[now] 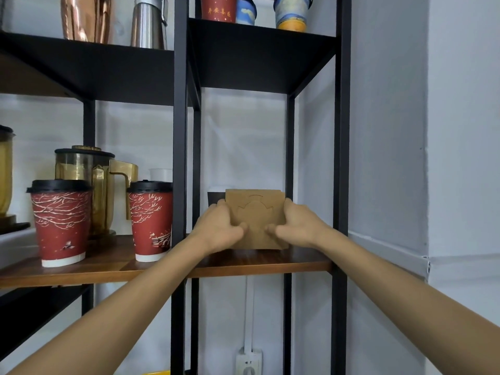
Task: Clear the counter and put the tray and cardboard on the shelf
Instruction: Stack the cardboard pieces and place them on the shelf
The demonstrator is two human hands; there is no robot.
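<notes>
A stack of brown cardboard [255, 212] pieces stands upright on the wooden shelf [270, 262] in the narrow right bay of a black metal rack. My left hand [219, 228] grips its left edge and my right hand [297, 226] grips its right edge, thumbs pressed on the front face. A dark flat object [215, 197] shows behind the cardboard at its upper left; I cannot tell whether it is the tray.
Two red lidded paper cups [61, 223] [151, 220] and an amber pitcher [89, 185] stand on the same shelf level to the left. Black rack posts [180, 158] [341, 158] flank the bay. Metal shakers and cups fill the upper shelves. A wall socket [249, 362] sits below.
</notes>
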